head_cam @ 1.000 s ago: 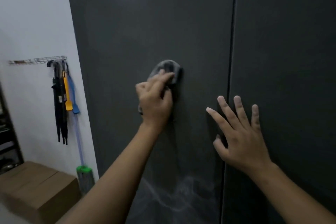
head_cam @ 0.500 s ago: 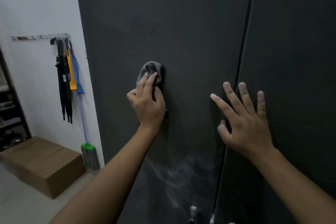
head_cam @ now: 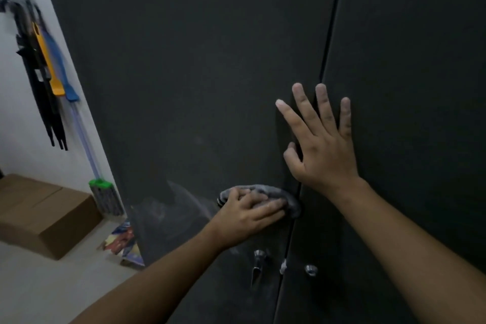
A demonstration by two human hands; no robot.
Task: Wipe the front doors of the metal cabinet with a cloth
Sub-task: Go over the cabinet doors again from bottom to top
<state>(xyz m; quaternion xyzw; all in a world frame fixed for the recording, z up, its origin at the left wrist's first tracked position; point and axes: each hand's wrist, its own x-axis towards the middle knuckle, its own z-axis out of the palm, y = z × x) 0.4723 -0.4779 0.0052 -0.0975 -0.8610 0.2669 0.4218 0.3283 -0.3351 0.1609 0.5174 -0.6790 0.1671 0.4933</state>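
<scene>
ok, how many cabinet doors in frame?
2. Left door, where the left hand holds the cloth near the seam; right door beyond it. Right hand flat across both. More may lie off-frame.

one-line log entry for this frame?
phase: wiping | left hand: holds grey cloth on left door, near seam | right hand: flat, spread, across seam | remaining: dust smears left of cloth

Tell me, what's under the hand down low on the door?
A grey cloth is bunched under the left hand, held against the left door. The bit of door behind the cloth is covered, so it can't be seen.
</scene>
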